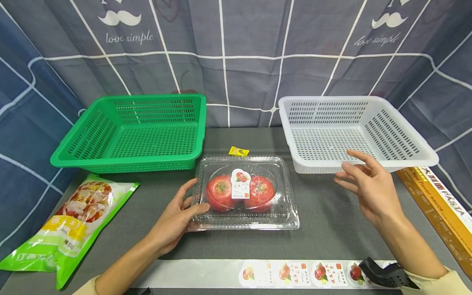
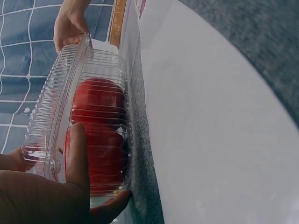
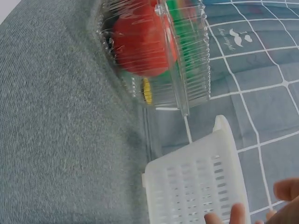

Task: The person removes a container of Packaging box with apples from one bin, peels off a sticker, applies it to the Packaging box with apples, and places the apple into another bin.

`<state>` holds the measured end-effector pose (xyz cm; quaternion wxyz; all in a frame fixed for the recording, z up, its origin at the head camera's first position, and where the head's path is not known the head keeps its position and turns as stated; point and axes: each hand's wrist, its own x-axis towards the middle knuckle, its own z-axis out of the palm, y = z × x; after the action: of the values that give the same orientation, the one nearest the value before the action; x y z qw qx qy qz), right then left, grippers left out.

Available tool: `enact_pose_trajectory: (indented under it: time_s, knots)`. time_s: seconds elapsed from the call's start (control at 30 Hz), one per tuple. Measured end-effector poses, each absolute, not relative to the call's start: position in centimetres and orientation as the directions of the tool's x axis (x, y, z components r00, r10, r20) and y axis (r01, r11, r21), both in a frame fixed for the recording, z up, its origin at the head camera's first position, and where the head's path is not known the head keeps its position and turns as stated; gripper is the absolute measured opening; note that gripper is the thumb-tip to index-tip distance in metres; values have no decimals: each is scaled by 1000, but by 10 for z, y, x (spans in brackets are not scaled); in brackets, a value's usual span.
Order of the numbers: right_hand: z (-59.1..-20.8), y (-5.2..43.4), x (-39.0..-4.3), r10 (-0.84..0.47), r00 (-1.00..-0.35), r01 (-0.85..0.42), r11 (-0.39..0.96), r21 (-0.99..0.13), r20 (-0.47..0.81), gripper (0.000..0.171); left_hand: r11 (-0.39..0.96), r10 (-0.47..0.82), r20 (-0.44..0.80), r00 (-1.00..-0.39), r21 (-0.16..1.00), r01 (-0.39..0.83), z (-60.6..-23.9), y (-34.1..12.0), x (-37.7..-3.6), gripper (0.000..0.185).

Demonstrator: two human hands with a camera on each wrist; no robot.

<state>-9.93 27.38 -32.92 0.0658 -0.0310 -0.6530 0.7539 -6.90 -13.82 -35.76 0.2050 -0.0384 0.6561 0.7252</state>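
Observation:
A clear plastic clamshell box (image 1: 241, 221) lies closed on the table, with two red tomatoes (image 1: 221, 192) inside. On its lid is a white label sticker (image 1: 241, 189). My left hand (image 1: 177, 221) grips the box's left side, thumb at the near left corner and fingers along the edge. The left wrist view shows the thumb (image 2: 78, 154) against the box wall, tomatoes behind it. To the right, my right hand (image 1: 372, 188) is held in the air, fingers spread and loosely bent, holding nothing. It appears just before the front rim of the white basket (image 1: 313, 167).
A green basket (image 1: 140, 166) stands at the back left. Near it lie a green food bag (image 1: 73, 225) and a small yellow packet (image 1: 239, 151). A sticker strip (image 1: 199, 273) runs along the front. An orange pasta box (image 1: 439, 217) lies at right; a patterned curtain (image 1: 250, 78) hangs behind.

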Motion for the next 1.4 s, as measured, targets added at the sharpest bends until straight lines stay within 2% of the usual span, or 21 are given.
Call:
enact_pose_trajectory:
  time_s: [0.1, 0.17, 0.27, 0.37, 0.57, 0.8, 0.9, 1.17, 1.4]
  knots:
    - [-333, 282, -102, 195, -978, 15, -264, -964, -69, 49, -61, 246, -324, -914, 935, -348, -358, -139, -69, 84]
    - [-336, 285, -104, 217, -968, 60, -295, -954, -128, 62, -67, 246, -325, -913, 934, -351, -358, -140, -69, 84]
    - [-340, 287, -107, 235, -952, 123, -298, -947, -198, 80, -74, 247, -328, -912, 932, -355, -358, -140, -69, 85]
    - [-344, 285, -109, 264, -941, 150, -233, -961, -211, 85, -76, 248, -326, -913, 932, -353, -358, -139, -69, 85]
    - [-348, 280, -113, 298, -938, 124, -198, -972, -180, 79, -150, 262, -322, -910, 918, -368, -356, -139, -69, 85]
    - [-348, 278, -116, 328, -931, 71, -266, -961, -160, 51, -272, 256, -344, -904, 871, -408, -352, -139, -68, 87]
    - [-348, 278, -116, 342, -928, 57, -265, -963, -149, 45, -335, 256, -345, -903, 845, -417, -352, -138, -65, 87]
    - [-350, 277, -115, 356, -926, 49, -221, -974, -128, 44, -378, 259, -355, -898, 819, -432, -347, -140, -50, 86]
    - [-351, 279, -115, 347, -929, 48, -231, -972, -128, 44, -422, 319, -298, -900, 806, -416, -333, -141, -40, 86]
